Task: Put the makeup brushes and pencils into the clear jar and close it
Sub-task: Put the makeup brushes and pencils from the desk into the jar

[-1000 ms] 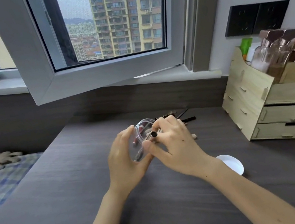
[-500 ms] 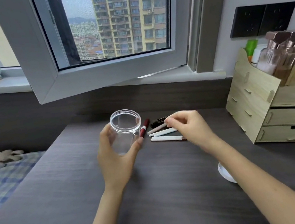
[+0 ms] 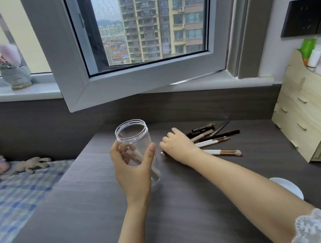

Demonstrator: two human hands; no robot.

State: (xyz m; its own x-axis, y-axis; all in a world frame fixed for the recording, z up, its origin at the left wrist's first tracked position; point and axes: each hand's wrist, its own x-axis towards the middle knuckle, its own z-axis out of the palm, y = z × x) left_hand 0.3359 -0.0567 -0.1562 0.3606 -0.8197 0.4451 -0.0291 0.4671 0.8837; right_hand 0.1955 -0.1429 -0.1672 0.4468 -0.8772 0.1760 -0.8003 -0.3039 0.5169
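left hand: wrapped round the clear jar, thumb on the near right wall, fingers behind; jar held upright, its base at or just above the dark desk, which of the two i could not tell.
jar: mouth open, no lid on; nothing inside that i could make out.
right hand: palm down, fingers curled low over the near end of the pile of makeup brushes and pencils; whether it gripped one could not be told, fingertips hidden.
pile: lay on the desk just right of the jar, fanned toward the wooden drawer organizer.
white lid: on the desk by the right forearm, partly hidden.
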